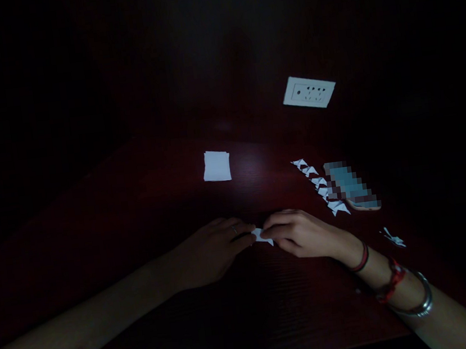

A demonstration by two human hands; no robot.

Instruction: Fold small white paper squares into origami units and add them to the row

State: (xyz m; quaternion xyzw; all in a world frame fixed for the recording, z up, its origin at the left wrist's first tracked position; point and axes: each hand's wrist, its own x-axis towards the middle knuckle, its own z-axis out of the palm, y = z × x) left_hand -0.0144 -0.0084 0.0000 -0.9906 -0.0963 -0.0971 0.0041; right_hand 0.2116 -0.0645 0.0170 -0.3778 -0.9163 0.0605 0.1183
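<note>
Both of my hands meet at the middle of a dark red table point(136, 220) in dim light. My left hand point(214, 247) and my right hand point(297, 233) pinch a small white paper piece point(261, 236) between their fingertips, fingers closed on it. A ring sits on a left finger. Red thread bands and a metal bangle circle my right wrist.
A small stack of white paper squares point(216, 165) lies beyond the hands. A row of several folded white paper pieces point(320, 185) runs at the right beside a blurred-out object point(351, 185). One more folded piece point(393, 237) lies far right. A white wall socket point(309, 92) is behind.
</note>
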